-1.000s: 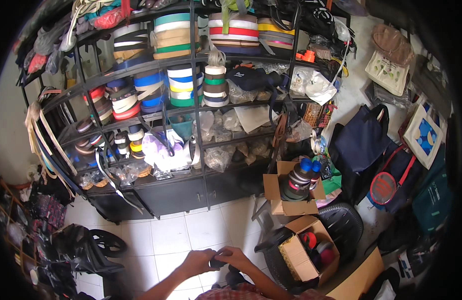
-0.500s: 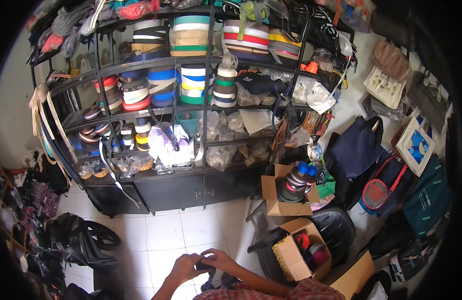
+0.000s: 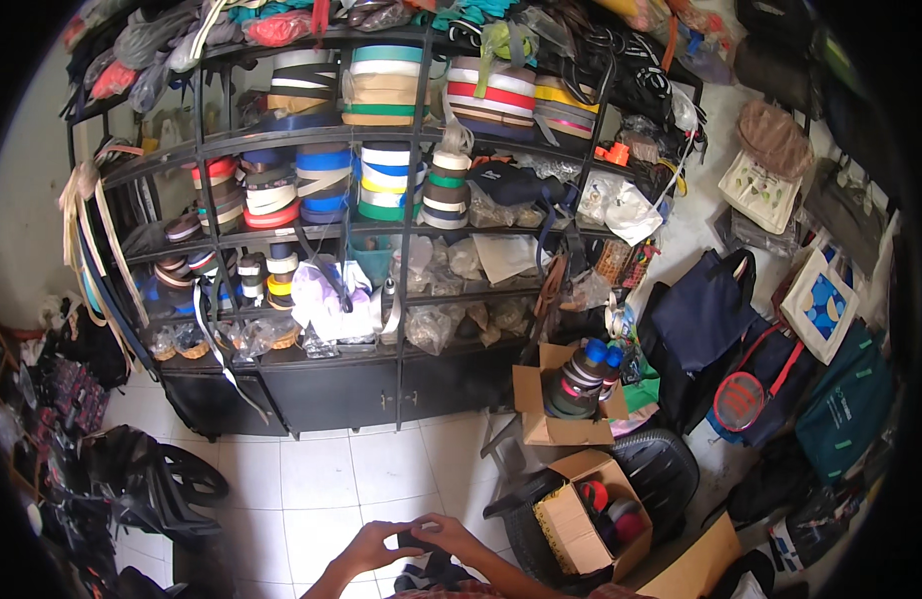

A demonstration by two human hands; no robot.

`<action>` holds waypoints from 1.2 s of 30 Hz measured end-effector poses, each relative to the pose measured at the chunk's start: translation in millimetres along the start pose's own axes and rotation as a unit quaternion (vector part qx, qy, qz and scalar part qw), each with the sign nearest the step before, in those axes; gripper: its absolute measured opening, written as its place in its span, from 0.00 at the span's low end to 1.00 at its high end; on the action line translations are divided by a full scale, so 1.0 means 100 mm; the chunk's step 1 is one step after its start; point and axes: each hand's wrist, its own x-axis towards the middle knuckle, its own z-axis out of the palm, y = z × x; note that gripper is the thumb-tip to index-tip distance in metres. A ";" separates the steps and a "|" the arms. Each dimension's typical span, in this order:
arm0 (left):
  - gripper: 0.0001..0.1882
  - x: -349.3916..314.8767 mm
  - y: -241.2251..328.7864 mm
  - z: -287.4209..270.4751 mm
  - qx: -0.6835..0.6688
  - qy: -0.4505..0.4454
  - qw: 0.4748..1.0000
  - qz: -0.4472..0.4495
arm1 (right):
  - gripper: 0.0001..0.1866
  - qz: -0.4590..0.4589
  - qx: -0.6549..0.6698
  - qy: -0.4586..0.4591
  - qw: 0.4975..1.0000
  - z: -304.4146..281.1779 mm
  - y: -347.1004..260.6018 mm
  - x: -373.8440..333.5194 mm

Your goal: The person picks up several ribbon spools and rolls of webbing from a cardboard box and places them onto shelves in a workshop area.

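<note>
At six o'clock, the bare left hand (image 3: 369, 548) has its fingers clamped on a small, dark object (image 3: 411, 540) of indistinct material; the bare right hand (image 3: 451, 540) clamps its right side. At five o'clock, an open brown cardboard box (image 3: 573, 530) rests on a black plastic chair (image 3: 678, 461).

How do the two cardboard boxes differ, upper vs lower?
Upper box: a striped stack rises above the rim; lower box: a dark pink item sits inside. Lower box rests on the black chair; upper box stands beyond it. Both: brown cardboard, open on top.
</note>
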 end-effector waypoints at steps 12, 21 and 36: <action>0.26 -0.08 -0.24 0.19 0.170 0.010 0.985 0.018 | 0.21 0.022 -0.130 -0.040 0.990 -0.02 0.09 0.20; 0.24 -0.02 -0.19 0.12 0.209 0.008 0.978 0.024 | 0.27 0.042 -0.130 -0.099 0.986 -0.09 0.04 0.24; 0.26 0.19 -0.05 -0.28 0.292 -0.121 0.943 0.108 | 0.24 0.033 -0.193 -0.170 0.966 -0.18 -0.09 0.27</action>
